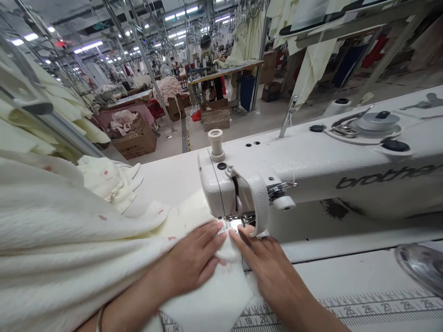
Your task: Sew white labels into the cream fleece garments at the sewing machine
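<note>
Cream fabric with small reddish marks (211, 299) passes under the needle area of a white sewing machine (221, 184). My left hand (195, 253) lies flat on this fabric, fingers stretched toward the presser foot. Close beside it, my right hand (268, 263) reaches in from the right with fingers extended, its fingertips at the edge of the cloth near the foot. A dark narrow patch shows between its fingers; I cannot make out what it is. The machine's lamp lights the fingertips, while the needle itself is hidden behind the machine head.
A large heap of the same fabric (69, 240) fills the left side. Along the table's front edge runs a printed ruler (374, 306). A thread cone (337, 107) stands behind the machine. Cardboard boxes (134, 140) and another workstation (224, 74) with a person are farther back.
</note>
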Motion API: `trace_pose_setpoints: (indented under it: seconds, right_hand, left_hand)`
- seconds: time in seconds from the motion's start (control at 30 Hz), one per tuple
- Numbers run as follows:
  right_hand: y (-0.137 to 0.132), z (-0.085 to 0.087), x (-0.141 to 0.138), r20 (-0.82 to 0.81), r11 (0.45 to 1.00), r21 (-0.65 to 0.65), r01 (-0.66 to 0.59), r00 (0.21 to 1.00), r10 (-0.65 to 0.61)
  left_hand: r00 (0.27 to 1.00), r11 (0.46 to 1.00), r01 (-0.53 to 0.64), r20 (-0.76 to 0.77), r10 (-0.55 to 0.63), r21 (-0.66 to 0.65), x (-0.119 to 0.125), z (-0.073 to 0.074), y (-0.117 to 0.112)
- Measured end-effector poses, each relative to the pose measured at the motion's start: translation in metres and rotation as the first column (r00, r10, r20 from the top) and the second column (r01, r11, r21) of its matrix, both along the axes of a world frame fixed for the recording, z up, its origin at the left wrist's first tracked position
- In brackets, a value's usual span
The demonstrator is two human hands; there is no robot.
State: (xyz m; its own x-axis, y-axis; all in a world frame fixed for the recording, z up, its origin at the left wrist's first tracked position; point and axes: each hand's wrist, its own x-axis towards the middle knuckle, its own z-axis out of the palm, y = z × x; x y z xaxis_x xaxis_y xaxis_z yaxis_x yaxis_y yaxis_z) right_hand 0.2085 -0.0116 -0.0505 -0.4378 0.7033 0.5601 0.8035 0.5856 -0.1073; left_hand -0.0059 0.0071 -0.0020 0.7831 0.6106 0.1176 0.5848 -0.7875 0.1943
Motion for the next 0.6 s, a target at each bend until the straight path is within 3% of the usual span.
trace_pose_setpoints:
  seconds: [0.3, 0.6]
  right_hand:
    - [0.000, 0.000, -0.001, 0.014, 1.000, 0.003, 0.023, 1.000, -0.023]
    - [-0.018, 0.001, -0.005, 0.004, 1.000, 0.011, -0.029, 1.000, 0.028]
  left_hand:
    - [0.997, 0.995, -0.079, -0.022, 0.077, -0.062, 0.003, 0.004, 0.016]
    - [0.998, 0.995, -0.062, 0.036, 0.060, 0.072, 0.001, -0.006, 0.013]
